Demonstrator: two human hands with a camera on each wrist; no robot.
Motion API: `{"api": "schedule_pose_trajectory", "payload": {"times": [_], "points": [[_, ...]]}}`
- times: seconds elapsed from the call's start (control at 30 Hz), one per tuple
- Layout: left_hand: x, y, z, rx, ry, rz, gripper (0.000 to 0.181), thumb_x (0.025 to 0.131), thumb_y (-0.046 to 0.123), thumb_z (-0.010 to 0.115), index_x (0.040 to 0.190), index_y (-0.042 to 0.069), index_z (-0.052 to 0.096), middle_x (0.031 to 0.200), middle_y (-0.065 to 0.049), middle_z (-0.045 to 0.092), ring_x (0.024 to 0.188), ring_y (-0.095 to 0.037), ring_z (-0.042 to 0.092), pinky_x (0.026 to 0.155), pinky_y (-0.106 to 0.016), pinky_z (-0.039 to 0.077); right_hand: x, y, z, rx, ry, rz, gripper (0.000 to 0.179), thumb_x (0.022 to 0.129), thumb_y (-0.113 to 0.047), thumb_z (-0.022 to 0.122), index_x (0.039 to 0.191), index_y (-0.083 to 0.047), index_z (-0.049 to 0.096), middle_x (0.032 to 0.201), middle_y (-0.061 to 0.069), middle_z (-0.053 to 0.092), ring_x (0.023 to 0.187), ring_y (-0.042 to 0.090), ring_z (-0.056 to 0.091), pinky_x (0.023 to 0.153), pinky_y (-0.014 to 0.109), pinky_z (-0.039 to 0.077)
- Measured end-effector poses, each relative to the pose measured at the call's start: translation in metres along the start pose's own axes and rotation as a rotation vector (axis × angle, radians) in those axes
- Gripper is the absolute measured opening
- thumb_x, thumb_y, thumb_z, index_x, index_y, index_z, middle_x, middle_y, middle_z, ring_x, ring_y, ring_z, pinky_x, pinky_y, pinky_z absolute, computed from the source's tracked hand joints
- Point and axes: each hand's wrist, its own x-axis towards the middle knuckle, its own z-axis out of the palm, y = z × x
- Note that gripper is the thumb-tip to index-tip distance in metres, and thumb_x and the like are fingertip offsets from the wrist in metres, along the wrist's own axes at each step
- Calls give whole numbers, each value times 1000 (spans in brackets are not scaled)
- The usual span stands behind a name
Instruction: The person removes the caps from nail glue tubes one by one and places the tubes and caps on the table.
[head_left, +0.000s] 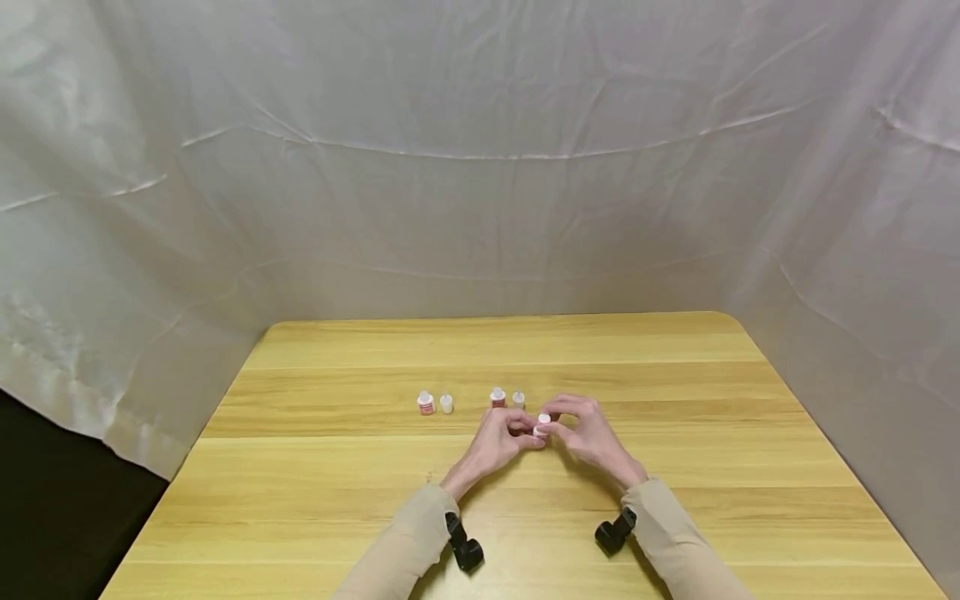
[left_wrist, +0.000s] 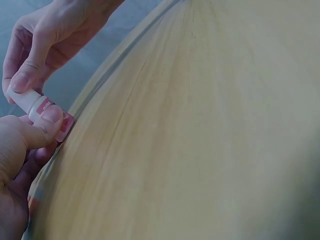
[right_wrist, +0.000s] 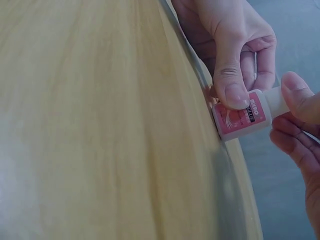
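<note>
My left hand (head_left: pixel 497 440) grips a small white glue bottle (right_wrist: pixel 239 118) with a pink label, thumb pressed on the label. At the bottle's other end, the fingers and thumb of my right hand (head_left: pixel 591 433) pinch its white cap (right_wrist: pixel 276 101). The cap sits on the bottle's neck in both wrist views, and the bottle lies tilted there. In the left wrist view, the left thumb covers part of the label. Just beyond the left hand stand another glue bottle (head_left: pixel 498 397) and a loose white cap (head_left: pixel 518 400).
Farther left on the wooden table (head_left: pixel 337 483) stand a third glue bottle (head_left: pixel 426 404) and, beside it, a white cap (head_left: pixel 446 404). Pale cloth curtains (head_left: pixel 480 208) hang behind the table and along its sides.
</note>
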Motion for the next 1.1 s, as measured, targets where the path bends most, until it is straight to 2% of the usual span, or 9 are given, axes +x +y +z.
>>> {"api": "schedule_pose_trajectory", "payload": {"times": [0.2,0.3,0.43,0.73,0.93,1.1], "points": [[-1,-1,-2,-5,6,23,22,82,9,82,102,5,77,97,-11,79,87,-13,76,81,-19,59,1,0,-1,33,-1,42,16,78,-5,84,92,-8,76,87,5,77,78,7,68,76,34,62],[-2,-1,-2,-9,11,26,21,81,9,82,101,6,78,97,-10,79,86,-11,76,80,-18,59,1,1,0,27,12,35,16,77,-7,85,89,-9,76,84,4,76,74,7,67,72,34,62],[-2,-1,-1,-11,20,22,21,81,9,83,101,7,78,96,-11,79,88,-16,77,80,-19,59,2,3,0,18,26,-6,14,77,-6,85,87,-9,76,80,3,75,72,7,66,69,32,61],[-2,0,-2,11,14,5,21,81,12,83,102,8,78,98,-10,79,93,-20,76,86,-21,58,2,-3,1,-41,23,-18,16,76,0,83,89,-7,77,83,1,75,76,7,66,74,31,60],[-2,2,-3,12,-2,-6,23,82,12,81,104,7,77,101,-10,79,95,-19,76,88,-22,58,2,-3,1,-46,18,-72,17,76,3,81,91,-4,77,87,4,76,80,17,70,77,39,61],[-2,1,-3,23,4,0,23,83,12,81,105,9,77,101,-9,79,93,-14,76,87,-20,58,1,-2,-1,-29,1,-13,16,79,-1,81,93,-7,77,88,1,76,80,11,69,78,34,61]]}}
